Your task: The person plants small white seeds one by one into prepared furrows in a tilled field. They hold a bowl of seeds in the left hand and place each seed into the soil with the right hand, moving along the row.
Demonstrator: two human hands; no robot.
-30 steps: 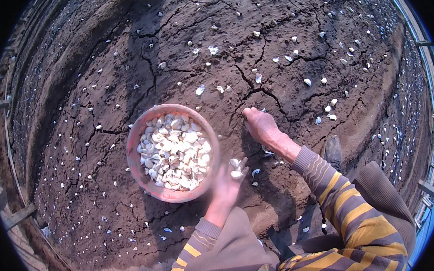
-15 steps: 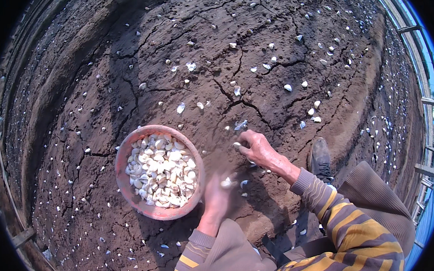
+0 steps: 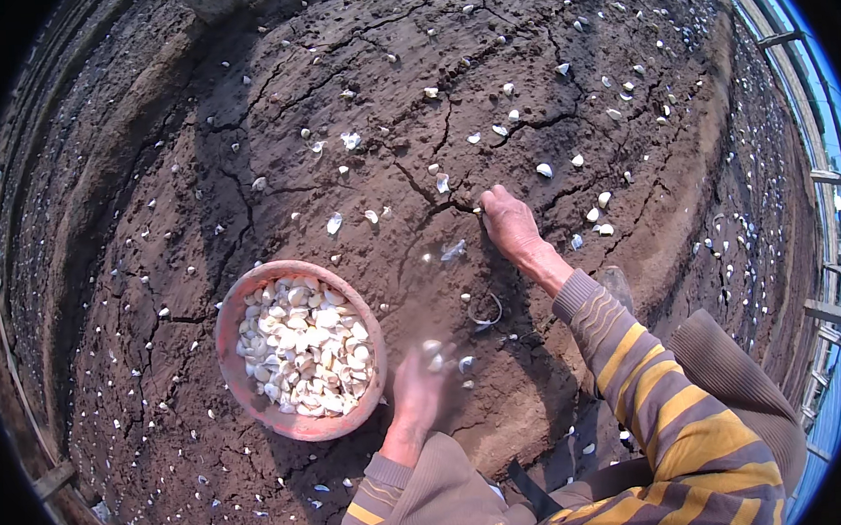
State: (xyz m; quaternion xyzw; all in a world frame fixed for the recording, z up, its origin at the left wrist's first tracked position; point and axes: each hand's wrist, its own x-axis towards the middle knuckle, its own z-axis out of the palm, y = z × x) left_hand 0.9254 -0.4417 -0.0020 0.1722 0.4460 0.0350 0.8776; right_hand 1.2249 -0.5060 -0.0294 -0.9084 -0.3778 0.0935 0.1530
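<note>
1. Head view: the left hand (image 3: 420, 388) is blurred; I cannot tell how firmly its fingers close on the whitish garlic-like cloves (image 3: 432, 346) at their tips. A loose hold or quick motion could spill them.
2. Just left of that hand sits a round, reddish-pink bowl (image 3: 320, 426) heaped with pale cloves (image 3: 300, 342). A bump from the wrist might tip it or shake out the top ones.
3. Ahead and to the right, the right hand (image 3: 512, 226) has its fingers drawn together, tips down at the brown, cracked soil (image 3: 532, 352); whether they pinch a clove is hidden. A small clove beside them could roll into the adjoining crack.
4. Beyond the right hand, scattered white cloves (image 3: 544, 170) lie exposed; a careless step could crush them.
</note>
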